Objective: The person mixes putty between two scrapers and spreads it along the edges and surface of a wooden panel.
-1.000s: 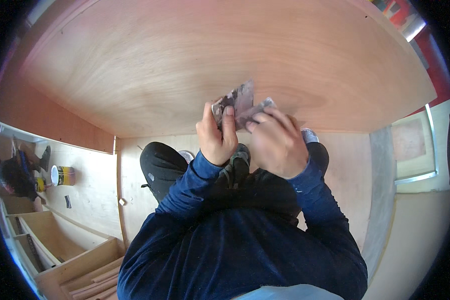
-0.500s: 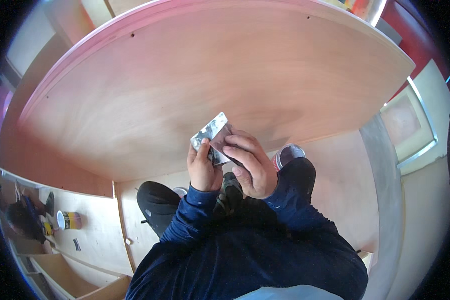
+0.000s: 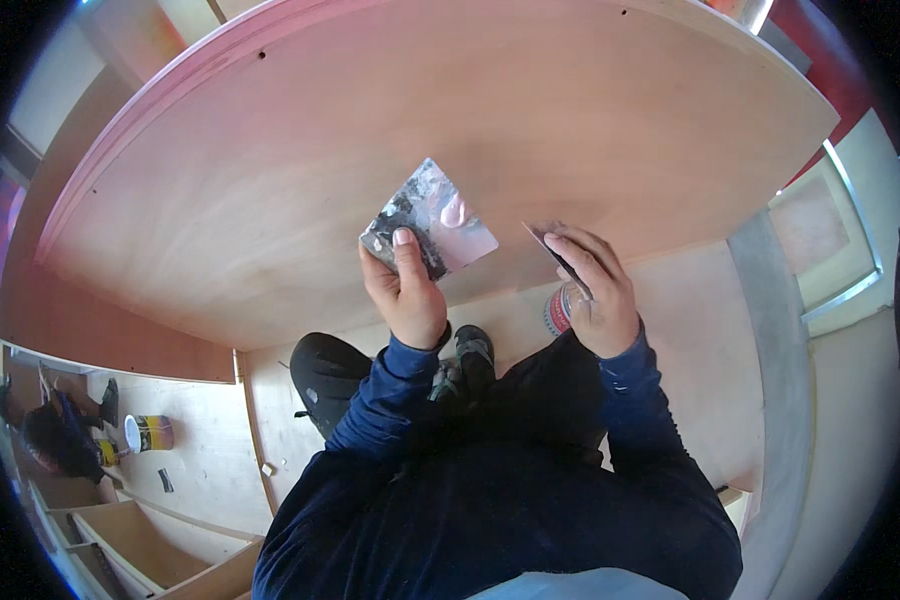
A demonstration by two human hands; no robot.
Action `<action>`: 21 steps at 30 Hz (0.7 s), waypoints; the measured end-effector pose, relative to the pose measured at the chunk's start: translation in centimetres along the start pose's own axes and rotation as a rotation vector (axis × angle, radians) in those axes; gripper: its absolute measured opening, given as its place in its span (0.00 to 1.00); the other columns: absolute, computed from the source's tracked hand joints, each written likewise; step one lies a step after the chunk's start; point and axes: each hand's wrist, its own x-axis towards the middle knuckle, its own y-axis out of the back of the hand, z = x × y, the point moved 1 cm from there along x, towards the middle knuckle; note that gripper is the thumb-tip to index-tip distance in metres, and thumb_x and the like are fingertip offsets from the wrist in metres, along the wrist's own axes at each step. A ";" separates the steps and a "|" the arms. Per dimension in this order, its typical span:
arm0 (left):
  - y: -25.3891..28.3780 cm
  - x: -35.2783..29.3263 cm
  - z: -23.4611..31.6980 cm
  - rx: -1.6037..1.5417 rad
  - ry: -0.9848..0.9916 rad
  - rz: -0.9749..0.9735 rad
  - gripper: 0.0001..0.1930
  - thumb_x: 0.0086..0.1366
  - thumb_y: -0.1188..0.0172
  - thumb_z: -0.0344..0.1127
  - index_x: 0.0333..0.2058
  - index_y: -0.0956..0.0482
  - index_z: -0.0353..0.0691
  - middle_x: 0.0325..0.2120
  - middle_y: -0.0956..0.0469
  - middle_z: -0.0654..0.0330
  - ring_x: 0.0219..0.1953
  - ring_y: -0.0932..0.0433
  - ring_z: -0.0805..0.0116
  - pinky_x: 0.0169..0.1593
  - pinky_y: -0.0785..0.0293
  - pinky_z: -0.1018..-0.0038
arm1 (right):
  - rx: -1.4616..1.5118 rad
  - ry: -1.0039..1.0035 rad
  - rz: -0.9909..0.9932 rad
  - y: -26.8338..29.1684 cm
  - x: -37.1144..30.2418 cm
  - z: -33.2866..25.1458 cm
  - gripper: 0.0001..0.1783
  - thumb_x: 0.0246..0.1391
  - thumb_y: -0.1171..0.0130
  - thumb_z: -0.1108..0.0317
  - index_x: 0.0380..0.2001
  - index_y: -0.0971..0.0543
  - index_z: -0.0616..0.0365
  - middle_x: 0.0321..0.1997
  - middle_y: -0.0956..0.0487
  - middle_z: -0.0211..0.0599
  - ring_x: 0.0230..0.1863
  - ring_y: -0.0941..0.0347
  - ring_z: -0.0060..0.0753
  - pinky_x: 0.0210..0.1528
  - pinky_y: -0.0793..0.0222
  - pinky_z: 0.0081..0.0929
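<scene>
My left hand [image 3: 415,305] is closed on the lower left edge of a square putty plate [image 3: 465,247], its thumb lying on top. Dark and pale smears cover part of the plate, and a dab of pale pink putty [image 3: 454,211] sits near its upper right edge. To the right, my right hand [image 3: 610,312] grips a thin putty scraper [image 3: 555,250], seen nearly edge-on. The scraper is apart from the plate. Both hands are in front of a large curved wooden panel [image 3: 450,120] with a pinkish upper rim.
Beside my right knee stands a red and white can [image 3: 557,313], partly covered by my hand. At far left are a yellow-banded bucket [image 3: 150,433] and another person [image 3: 55,440]. An open wooden frame [image 3: 155,540] lies lower left. A light-coloured door panel [image 3: 820,235] stands at right.
My hands have parted: the scraper has come off the plate and moved right. The plate has risen and turned, showing its smeared face and the pink dab.
</scene>
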 end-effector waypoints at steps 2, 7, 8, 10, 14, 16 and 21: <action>0.4 -0.3 0.3 0.020 -0.041 -0.002 0.08 0.72 0.50 0.33 0.44 0.31 0.35 0.37 0.26 0.64 0.38 0.31 0.80 0.45 0.33 0.81 | -0.105 0.129 -0.018 0.0 1.1 -1.6 0.31 0.40 0.50 0.89 0.50 0.23 0.57 0.50 0.25 0.46 0.52 0.30 0.53 0.56 0.32 0.41; 0.2 -0.7 0.1 0.041 -0.108 0.000 0.08 0.72 0.51 0.33 0.44 0.32 0.34 0.37 0.26 0.63 0.38 0.30 0.79 0.44 0.33 0.81 | -0.231 0.288 -0.007 -1.6 2.2 -4.5 0.30 0.36 0.48 0.87 0.47 0.20 0.57 0.48 0.24 0.44 0.52 0.29 0.53 0.55 0.32 0.43; 0.2 -0.7 0.1 0.042 -0.109 -0.001 0.08 0.72 0.51 0.33 0.44 0.32 0.34 0.37 0.26 0.63 0.38 0.30 0.79 0.44 0.33 0.81 | -0.162 0.263 -0.027 -1.7 2.6 -5.2 0.30 0.37 0.47 0.86 0.47 0.20 0.56 0.49 0.24 0.43 0.53 0.30 0.53 0.56 0.33 0.43; -0.4 -1.0 0.3 0.123 -0.119 -0.050 0.08 0.72 0.51 0.32 0.45 0.32 0.34 0.37 0.26 0.63 0.38 0.30 0.79 0.44 0.32 0.81 | -0.108 0.233 -0.035 -2.2 3.1 -5.8 0.29 0.37 0.47 0.85 0.47 0.20 0.55 0.49 0.24 0.42 0.54 0.31 0.52 0.57 0.34 0.43; 1.3 -0.1 -1.9 0.076 -0.187 -0.043 0.11 0.71 0.49 0.31 0.48 0.31 0.33 0.39 0.25 0.61 0.41 0.28 0.76 0.46 0.31 0.80 | -0.268 0.289 -0.072 -5.0 2.5 -3.1 0.28 0.39 0.46 0.82 0.48 0.20 0.52 0.51 0.25 0.40 0.57 0.33 0.49 0.59 0.37 0.43; 3.7 1.7 -1.2 0.105 -0.141 0.053 0.14 0.70 0.48 0.32 0.52 0.31 0.33 0.46 0.25 0.56 0.46 0.27 0.71 0.51 0.29 0.73 | -0.281 0.283 -0.249 -6.0 2.1 -0.8 0.30 0.39 0.47 0.84 0.49 0.21 0.52 0.52 0.25 0.37 0.57 0.33 0.47 0.60 0.37 0.43; 9.4 5.5 -0.5 0.027 -0.196 0.137 0.12 0.70 0.48 0.36 0.49 0.30 0.37 0.44 0.25 0.59 0.46 0.27 0.72 0.51 0.31 0.72 | -0.340 0.205 0.239 0.2 7.5 1.1 0.33 0.39 0.49 0.87 0.52 0.24 0.52 0.52 0.25 0.41 0.55 0.33 0.52 0.60 0.37 0.42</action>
